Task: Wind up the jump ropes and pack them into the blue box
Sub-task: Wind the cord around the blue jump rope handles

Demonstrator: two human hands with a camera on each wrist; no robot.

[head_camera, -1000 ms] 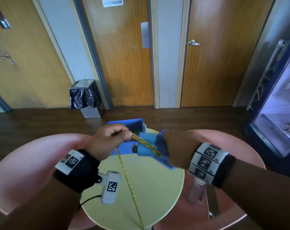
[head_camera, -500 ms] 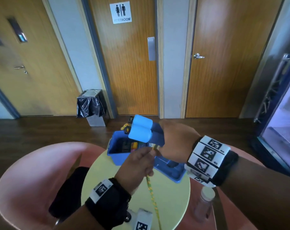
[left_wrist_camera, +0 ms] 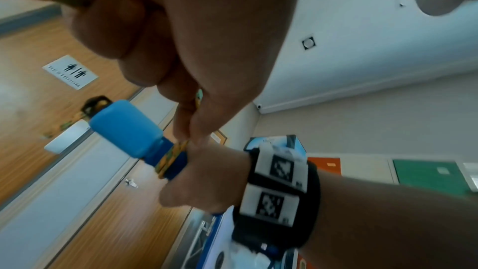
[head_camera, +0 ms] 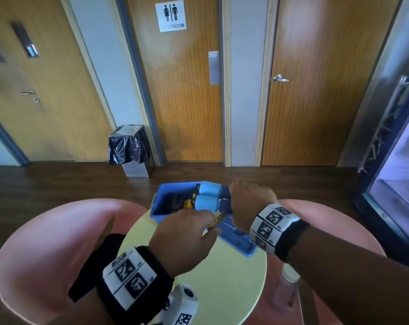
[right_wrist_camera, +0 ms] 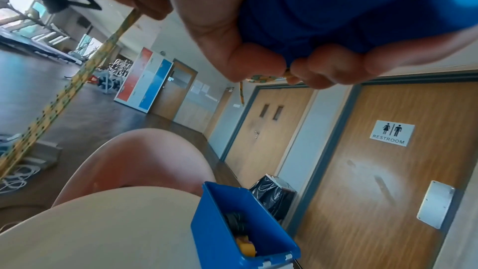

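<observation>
My right hand (head_camera: pixel 248 205) grips the jump rope's two light-blue foam handles (head_camera: pixel 209 195) by their dark-blue ends and holds them over the open blue box (head_camera: pixel 162 207). The left hand (head_camera: pixel 198 231), just below and nearer me, pinches the yellow speckled rope (head_camera: pixel 216 222). In the left wrist view the rope (left_wrist_camera: pixel 173 154) lies in a few turns round the dark-blue handle end beside the foam handle (left_wrist_camera: pixel 126 128). From the right wrist view the rope (right_wrist_camera: pixel 64 89) runs taut down to the left from the left hand's fingers (right_wrist_camera: pixel 145 5). Dark and yellow items lie inside the box (right_wrist_camera: pixel 214 218).
The box stands at the far edge of a round pale-yellow table (head_camera: pixel 222 282), its blue lid (head_camera: pixel 242 242) lying to its right. Pink chairs (head_camera: pixel 42 242) flank the table. A clear bottle (head_camera: pixel 285 289) stands at the right. A lined bin (head_camera: pixel 128 148) sits by the doors.
My left hand has come round from above the handles to below them, drawing the rope with it. The right hand has carried the handles up and over the box.
</observation>
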